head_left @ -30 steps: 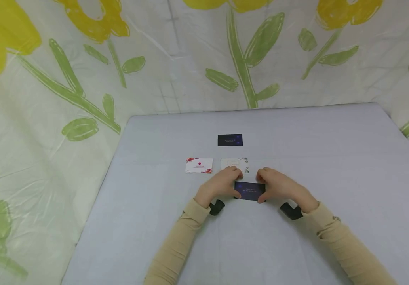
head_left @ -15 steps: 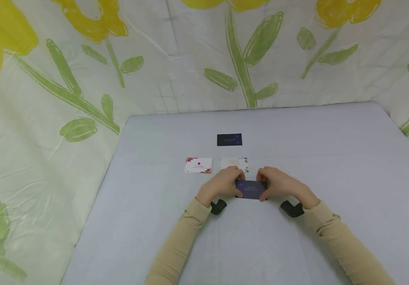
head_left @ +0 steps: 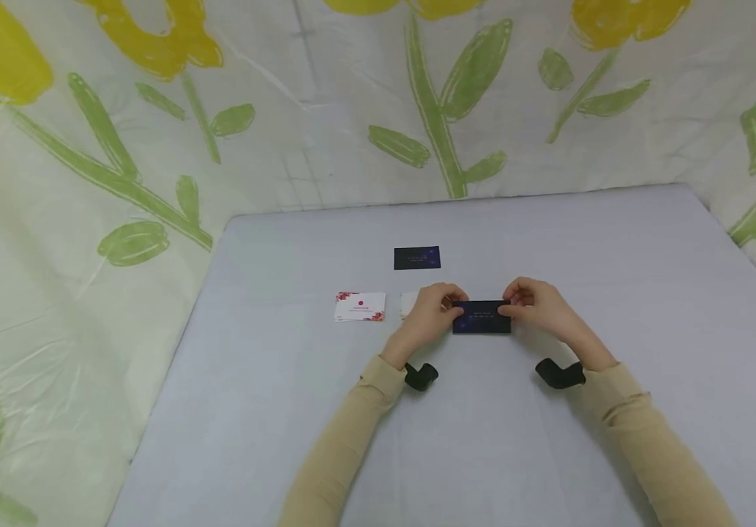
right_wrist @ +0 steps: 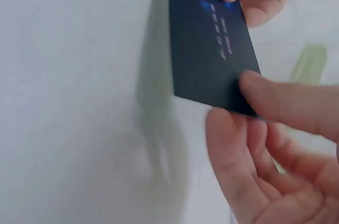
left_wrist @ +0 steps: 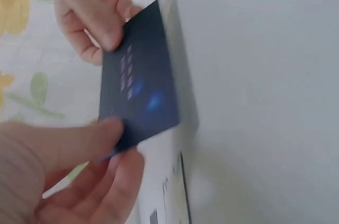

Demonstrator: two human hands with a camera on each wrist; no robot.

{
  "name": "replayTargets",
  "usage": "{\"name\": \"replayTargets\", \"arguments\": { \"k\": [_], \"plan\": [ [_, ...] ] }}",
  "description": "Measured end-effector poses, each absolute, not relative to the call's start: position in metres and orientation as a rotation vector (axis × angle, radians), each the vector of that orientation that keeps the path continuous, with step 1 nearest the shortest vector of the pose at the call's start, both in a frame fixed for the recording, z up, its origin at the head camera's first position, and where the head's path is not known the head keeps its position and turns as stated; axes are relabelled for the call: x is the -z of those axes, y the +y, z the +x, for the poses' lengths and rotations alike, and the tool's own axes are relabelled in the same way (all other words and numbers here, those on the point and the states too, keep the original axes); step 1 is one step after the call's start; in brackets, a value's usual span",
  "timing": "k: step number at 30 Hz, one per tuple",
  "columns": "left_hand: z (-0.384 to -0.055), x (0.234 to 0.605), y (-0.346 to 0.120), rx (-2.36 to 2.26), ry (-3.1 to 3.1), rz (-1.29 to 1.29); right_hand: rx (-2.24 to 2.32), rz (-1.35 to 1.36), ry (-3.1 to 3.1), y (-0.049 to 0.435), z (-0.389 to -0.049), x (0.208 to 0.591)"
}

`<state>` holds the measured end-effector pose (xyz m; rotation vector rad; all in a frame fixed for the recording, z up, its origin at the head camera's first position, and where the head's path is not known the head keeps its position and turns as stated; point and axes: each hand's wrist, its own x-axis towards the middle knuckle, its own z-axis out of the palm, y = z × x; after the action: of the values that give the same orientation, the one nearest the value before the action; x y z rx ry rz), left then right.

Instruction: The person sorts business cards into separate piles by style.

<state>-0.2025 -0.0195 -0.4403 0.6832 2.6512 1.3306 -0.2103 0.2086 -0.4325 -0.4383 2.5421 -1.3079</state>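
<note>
A dark blue business card [head_left: 481,319] with small pale print and blue glowing spots is held up between both hands, lifted off the table with its shadow falling below. My left hand [head_left: 429,316] pinches its left end, thumb on the printed face and fingers behind. At the opposite end my right hand [head_left: 542,307] pinches it the same way. The left wrist view shows the card [left_wrist: 140,81] tilted, gripped near its upper corners; in the right wrist view the same card [right_wrist: 212,44] hangs between the two thumbs.
A similar dark card [head_left: 417,258] lies farther back on the pale table [head_left: 285,410]. White cards with red floral corners [head_left: 360,307] lie to the left. Another white card [head_left: 407,303] is mostly hidden behind my left hand. A flower-patterned curtain [head_left: 351,88] hangs behind the table.
Both hands have lifted the dark business card off the table and moved it forward and slightly right. The left hand now covers more of the floral white card.
</note>
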Motion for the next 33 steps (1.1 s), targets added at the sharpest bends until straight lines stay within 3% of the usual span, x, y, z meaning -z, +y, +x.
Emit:
{"name": "replayTargets", "arguments": {
  "k": [11,18,33],
  "plan": [
    [-0.229,0.432,0.018,-1.121,2.814,0.565,1.294,-0.191,2.720,0.223,-0.228,0.435],
    [-0.236,0.437,0.027,-0.819,2.930,0.527,1.105,-0.262,2.882,0.211,-0.237,0.439],
    [-0.239,0.441,0.033,-0.617,2.995,0.470,0.833,-0.310,2.933,0.201,-0.241,0.433]
  ]
}}
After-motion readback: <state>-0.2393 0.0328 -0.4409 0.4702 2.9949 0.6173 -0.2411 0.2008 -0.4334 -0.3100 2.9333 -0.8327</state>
